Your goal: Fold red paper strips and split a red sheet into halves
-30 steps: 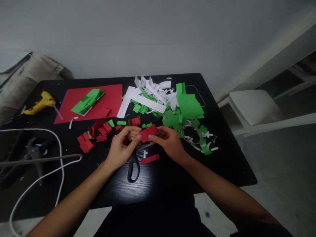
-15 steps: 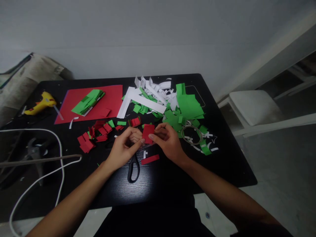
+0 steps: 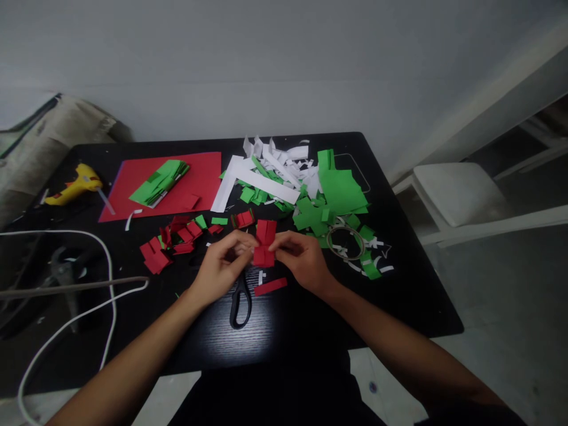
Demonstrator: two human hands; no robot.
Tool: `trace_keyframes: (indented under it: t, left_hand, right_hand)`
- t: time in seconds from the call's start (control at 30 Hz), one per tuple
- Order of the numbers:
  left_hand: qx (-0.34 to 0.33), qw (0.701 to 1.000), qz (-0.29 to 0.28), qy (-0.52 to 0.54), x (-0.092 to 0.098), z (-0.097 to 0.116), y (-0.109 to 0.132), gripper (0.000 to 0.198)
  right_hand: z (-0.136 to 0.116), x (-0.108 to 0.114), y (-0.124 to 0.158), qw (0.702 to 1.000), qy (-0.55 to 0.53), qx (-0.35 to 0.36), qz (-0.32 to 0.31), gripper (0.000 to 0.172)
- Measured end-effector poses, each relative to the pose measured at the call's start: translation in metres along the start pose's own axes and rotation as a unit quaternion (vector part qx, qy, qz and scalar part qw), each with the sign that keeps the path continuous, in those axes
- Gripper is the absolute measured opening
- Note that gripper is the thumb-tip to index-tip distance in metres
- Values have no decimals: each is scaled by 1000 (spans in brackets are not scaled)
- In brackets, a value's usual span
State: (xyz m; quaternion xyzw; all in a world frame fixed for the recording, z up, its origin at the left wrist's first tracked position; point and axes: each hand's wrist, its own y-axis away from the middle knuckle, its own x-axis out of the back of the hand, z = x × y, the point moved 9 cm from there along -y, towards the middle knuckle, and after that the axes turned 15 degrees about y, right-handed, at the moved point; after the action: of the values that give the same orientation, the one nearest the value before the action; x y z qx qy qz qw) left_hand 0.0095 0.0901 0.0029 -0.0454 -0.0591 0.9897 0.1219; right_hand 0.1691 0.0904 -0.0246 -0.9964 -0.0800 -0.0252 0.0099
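A creased red paper piece is held upright between my two hands over the front middle of the black table. My left hand pinches its left edge, and my right hand pinches the right edge. The piece shows an upper and a lower panel with a narrow waist at the fingertips. Below it lie a red paper strip and a small white scrap. Scissors with a black handle rest beneath my left hand, their blades mostly hidden.
Folded red pieces lie at left, near a white cable and pliers. Behind are a yellow glue gun, a red sheet, white strips and green paper. A tape ring sits right.
The red paper has opened from a single flat panel into two panels, one above the other. My right thumb has moved from its face to the right edge.
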Motion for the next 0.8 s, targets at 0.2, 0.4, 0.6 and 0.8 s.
trace_keyframes:
  t: [0.2,0.4,0.6,0.8]
  left_hand:
    - [-10,1000,4,-14,2,4,-1,8]
    - [-25,998,0,-51,2,8,0,9]
    - [-28,997,-22,-73,-2,12,3,11]
    - [-18,1000,24,-8,1,4,3,15]
  right_hand:
    - [-8,4,1,1000,19,-12,0,7]
    - [-7,3,1,999,8,-30,8,17]
    - [1,1,1,999,-14,-41,11,19]
    - [1,2,3,999,2,-37,26,21]
